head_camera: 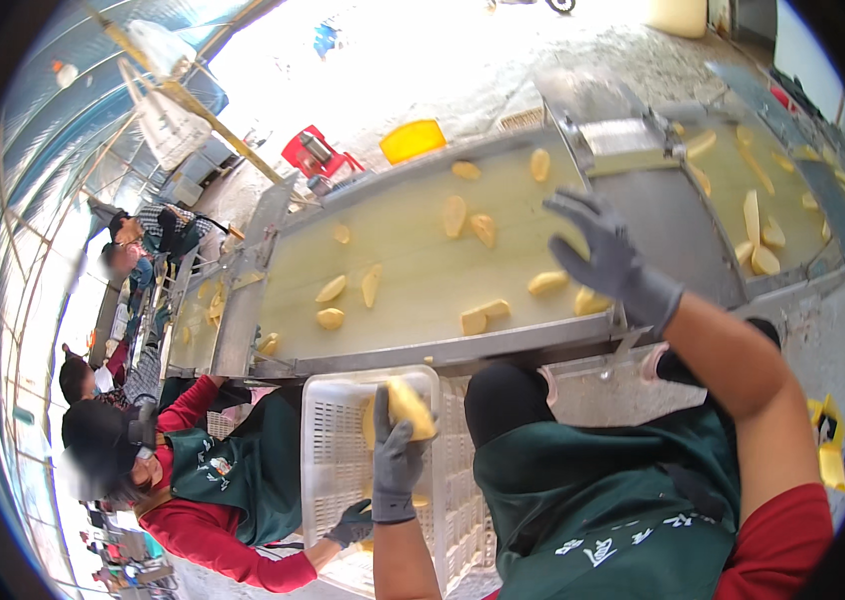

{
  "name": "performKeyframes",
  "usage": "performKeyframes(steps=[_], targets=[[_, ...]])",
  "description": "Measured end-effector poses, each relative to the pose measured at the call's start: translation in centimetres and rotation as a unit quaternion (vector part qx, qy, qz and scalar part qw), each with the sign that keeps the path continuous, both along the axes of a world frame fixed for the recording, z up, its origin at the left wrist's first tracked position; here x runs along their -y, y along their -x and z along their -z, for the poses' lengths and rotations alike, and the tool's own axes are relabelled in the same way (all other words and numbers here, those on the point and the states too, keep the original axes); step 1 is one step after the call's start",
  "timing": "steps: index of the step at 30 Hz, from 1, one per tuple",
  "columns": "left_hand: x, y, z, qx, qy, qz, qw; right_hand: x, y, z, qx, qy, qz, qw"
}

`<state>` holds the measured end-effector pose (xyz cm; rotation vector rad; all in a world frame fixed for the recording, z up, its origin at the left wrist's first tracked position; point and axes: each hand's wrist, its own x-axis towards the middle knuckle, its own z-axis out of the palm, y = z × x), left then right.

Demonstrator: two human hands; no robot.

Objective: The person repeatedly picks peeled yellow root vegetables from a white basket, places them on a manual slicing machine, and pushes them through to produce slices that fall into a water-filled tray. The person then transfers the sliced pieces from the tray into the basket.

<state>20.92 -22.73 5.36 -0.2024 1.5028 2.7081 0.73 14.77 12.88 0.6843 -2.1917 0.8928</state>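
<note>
My left hand [398,469], in a grey glove, holds a cut yellow piece of peeled produce [410,407] over a white plastic crate [317,480] with slotted walls. A few more yellow pieces show inside the crate, partly hidden by my hand. My right hand [606,251], gloved too, is held above the conveyor belt [407,262] with its fingers spread and nothing in it. Two yellow pieces, one of them this produce piece [547,283], lie on the belt just below it. Several others are scattered over the wet belt.
A metal rail [452,349] edges the belt on my side. To the right stands a steel plate section [666,217]. A co-worker's gloved hand [351,523] reaches into the crate from the left. Beyond the belt are a red chair [317,154] and a yellow tub [413,141].
</note>
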Motion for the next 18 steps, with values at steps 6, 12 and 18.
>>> performKeyframes(steps=[6,12,18], targets=[[-19.0,8.7,-9.2,-0.06,-0.054,0.155,0.985,4.7,-7.8,-2.4,0.336,0.504,-0.174,0.776],[-24.8,10.1,-7.8,-0.149,0.097,0.098,0.979,-5.6,-3.4,-3.2,0.144,0.202,0.134,0.959],[-25.0,13.8,1.6,-0.072,0.102,0.08,0.989,-11.3,2.8,0.0,0.085,-0.158,0.274,0.945]])
